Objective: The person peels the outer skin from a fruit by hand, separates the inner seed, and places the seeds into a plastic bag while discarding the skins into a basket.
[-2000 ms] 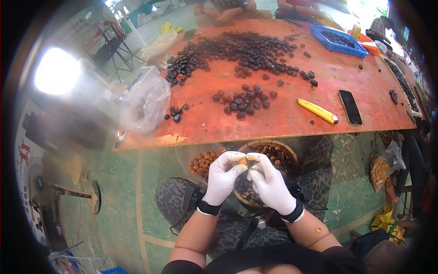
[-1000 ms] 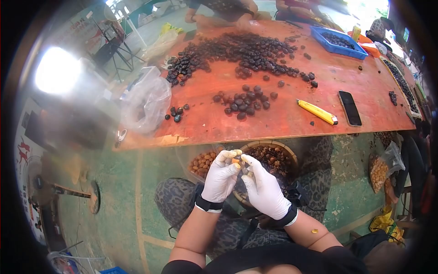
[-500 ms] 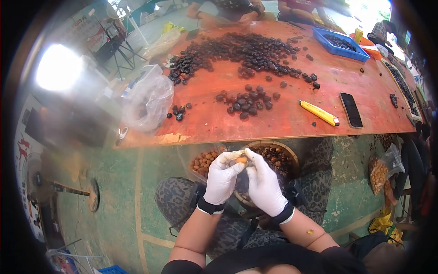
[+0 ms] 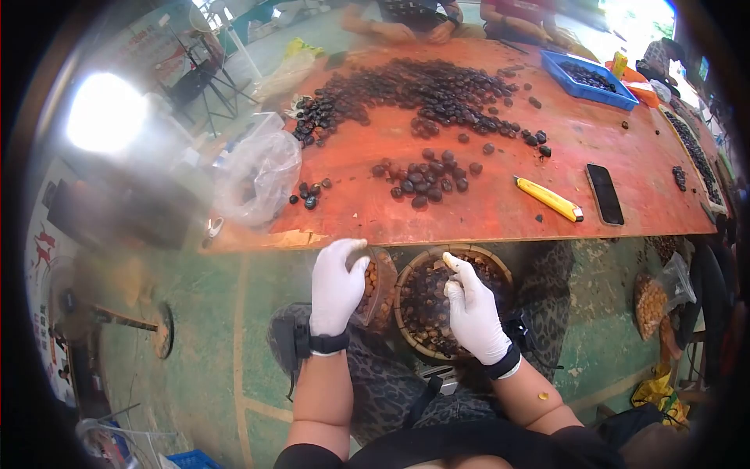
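My left hand (image 4: 338,288), in a white glove, hovers over a clear plastic bag (image 4: 381,301) of orange-brown kernels. Its thumb and fingers are apart, and no item shows between them. Over a round wicker basket (image 4: 400,306) of dark shell pieces (image 4: 426,301) is my right hand (image 4: 476,316), also gloved in white. A gap shows between its thumb and forefinger, whose tips are stained yellowish. I can make out nothing held there. The palm side of both hands is partly hidden.
On the red table (image 4: 336,211) lie dark round fruits (image 4: 428,178), a yellow utility knife (image 4: 548,198), a phone (image 4: 604,194) and a plastic bag (image 4: 258,176). A blue tray (image 4: 590,80) stands far right. Other people's hands (image 4: 394,31) are across the table.
My hands have parted; the left moved left over the bag, the right slightly right over the basket. The orange kernel between my fingers earlier is no longer seen there.
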Motion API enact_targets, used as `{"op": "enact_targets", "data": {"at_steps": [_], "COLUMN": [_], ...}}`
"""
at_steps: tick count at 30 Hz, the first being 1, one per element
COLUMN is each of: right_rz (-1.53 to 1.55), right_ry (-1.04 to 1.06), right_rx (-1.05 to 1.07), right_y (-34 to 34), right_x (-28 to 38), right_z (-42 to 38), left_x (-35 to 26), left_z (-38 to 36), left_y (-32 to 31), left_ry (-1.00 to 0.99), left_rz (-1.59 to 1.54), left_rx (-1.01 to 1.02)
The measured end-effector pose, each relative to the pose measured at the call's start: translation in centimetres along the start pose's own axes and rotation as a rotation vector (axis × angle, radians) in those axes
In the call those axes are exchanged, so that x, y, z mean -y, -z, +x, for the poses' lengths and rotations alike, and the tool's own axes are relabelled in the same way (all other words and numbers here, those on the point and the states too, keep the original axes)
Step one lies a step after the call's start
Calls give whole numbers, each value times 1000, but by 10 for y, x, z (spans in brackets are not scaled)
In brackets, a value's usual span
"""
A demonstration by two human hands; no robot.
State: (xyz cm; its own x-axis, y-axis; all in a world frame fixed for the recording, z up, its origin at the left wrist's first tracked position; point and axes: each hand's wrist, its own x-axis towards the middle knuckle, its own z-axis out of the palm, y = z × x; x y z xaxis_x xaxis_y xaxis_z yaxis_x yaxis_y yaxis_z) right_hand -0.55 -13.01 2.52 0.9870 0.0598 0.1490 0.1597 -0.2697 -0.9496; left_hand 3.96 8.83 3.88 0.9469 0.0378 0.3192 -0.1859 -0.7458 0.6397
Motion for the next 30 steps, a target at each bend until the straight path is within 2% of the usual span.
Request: {"op": "enact_targets", "data": {"at_steps": [4, 7, 10, 13, 14, 17, 19, 20, 21, 24, 26, 30], "right_rz": [-21, -55, -124, -199, -192, -158, -124, -112, -50, 119, 214, 200], "right_ry": [18, 66, 161, 138, 135, 109, 74, 117, 67, -47, -73, -19], "right_rx": [19, 15, -20, -21, -31, -28, 0, -8, 22, 98, 140, 135], "right_y": [-1, -4, -3, 5, 7, 9, 9, 7, 6, 8, 8, 2], "right_x": [-6, -10, -15, -18, -19, -18, -11, -11, -6, 12, 18, 24], "right_z": [-1, -5, -11, -14, -14, -12, -10, -9, -8, -10, -13, -13], "left_x": [-8, -3, -2, 3, -15, -11, -25, -35, -32, -35, -35, -38], "left_z": [44, 79, 96, 90, 79, 56, 32, 20, 11, -13, -21, -26], "left_y": [-24, -59, -77, -79, -67, -57, -41, -37, -37, -36, -41, -44], "left_ry": [-219, -294, -48, -151, -85, 6, 209, 271, 289, 303, 259, 224], "left_rz": [28, 126, 119, 78, -34, -519, -954, -1089, -1186, -1418, -1436, -1493], "left_rx": [-82, -166, -29, -120, -88, 118, 314, 303, 321, 340, 317, 302]}}
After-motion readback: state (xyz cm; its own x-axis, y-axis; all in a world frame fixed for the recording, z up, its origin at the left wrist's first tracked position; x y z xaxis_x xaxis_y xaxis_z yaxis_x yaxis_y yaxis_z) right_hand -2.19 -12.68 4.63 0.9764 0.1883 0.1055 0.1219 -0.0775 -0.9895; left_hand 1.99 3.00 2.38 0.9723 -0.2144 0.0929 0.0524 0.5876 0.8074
